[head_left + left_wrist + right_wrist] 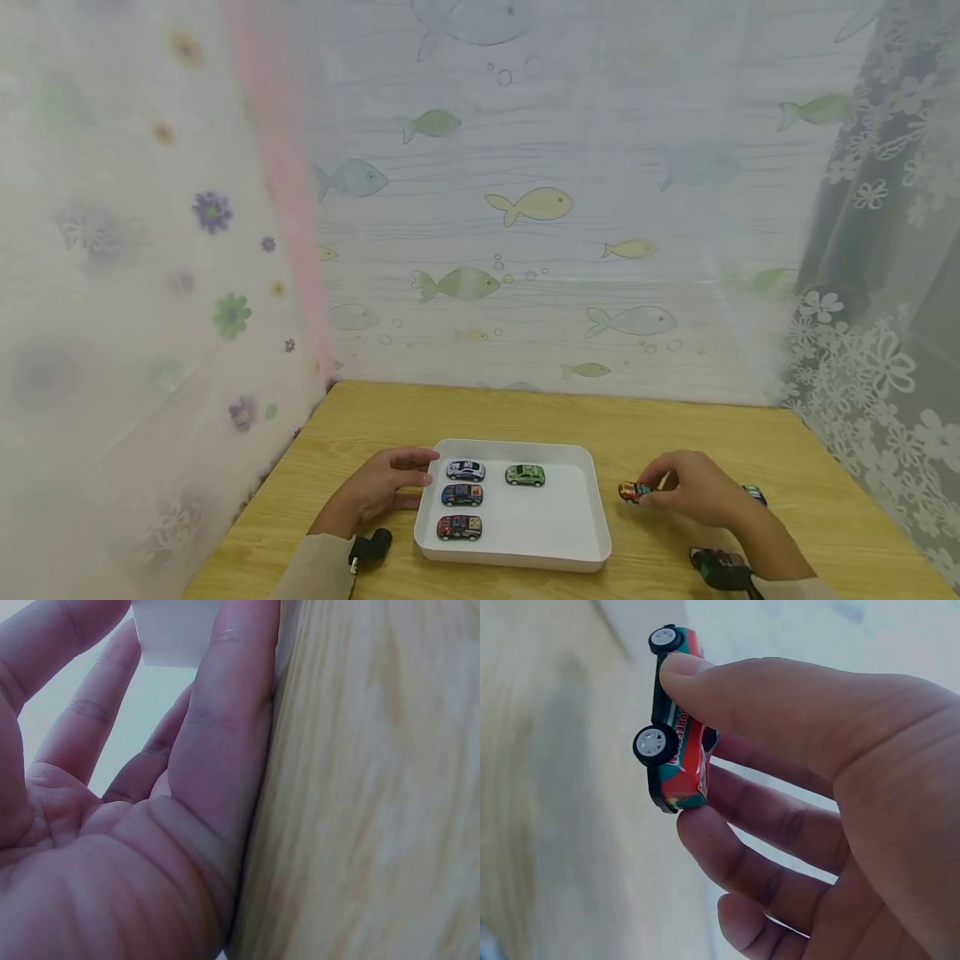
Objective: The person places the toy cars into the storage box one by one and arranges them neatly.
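A white tray (540,521) lies on the table. Three toy cars line its left side: a white one (466,471), a blue one (462,495) and a red one (460,527). A green toy car (525,475) stands near the tray's back middle. My left hand (378,487) is beside the tray's left wall, its extended fingers at the rim. Right of the tray, my right hand (693,490) pinches a red-and-green toy car (681,720) between thumb and fingers; in the right wrist view it appears lifted off the table.
Another toy car (754,495) stands behind my right hand, partly hidden. A dark red toy car (708,557) is partly covered by the right wrist's camera. The wooden table (405,408) meets fish-patterned curtains (465,333) at the back.
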{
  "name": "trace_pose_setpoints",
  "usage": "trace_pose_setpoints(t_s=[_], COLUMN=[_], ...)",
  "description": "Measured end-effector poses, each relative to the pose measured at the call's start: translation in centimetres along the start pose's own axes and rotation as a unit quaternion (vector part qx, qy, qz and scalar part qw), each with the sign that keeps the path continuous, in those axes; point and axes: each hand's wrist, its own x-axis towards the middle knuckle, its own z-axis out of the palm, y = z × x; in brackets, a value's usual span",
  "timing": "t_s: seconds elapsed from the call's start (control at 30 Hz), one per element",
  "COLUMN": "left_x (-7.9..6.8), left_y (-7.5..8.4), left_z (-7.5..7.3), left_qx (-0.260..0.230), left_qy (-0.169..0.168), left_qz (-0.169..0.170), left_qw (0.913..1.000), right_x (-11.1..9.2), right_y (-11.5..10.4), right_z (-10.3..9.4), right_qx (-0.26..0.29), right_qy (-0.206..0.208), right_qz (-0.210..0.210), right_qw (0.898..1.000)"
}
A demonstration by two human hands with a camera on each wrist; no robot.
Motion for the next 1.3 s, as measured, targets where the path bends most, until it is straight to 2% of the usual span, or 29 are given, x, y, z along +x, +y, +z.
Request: trace_pose_setpoints(t_s=[0.73,0.97,1.3], left_x=[0.0,0.0,0.0], left_y=[0.0,-0.1,0.0], left_z=[-0.1,-0.1,0.0], left_qx=[0.017,0.016,0.011], left_qy=[0.002,0.0,-0.001], left_qz=[-0.003,0.001,0.007], left_qw=[0.9998,0.9999,0.9999], right_x=[4.0,5.4,7.1], right_y=[-5.1,-6.4,-7.7], right_z=[0.9,1.8,3.1], right_qx=[0.006,0.008,0.025], right_qy=[0.015,0.012,0.002], right_qz=[-0.057,-0.05,-0.068], right_qw=[0.998,0.999,0.997])
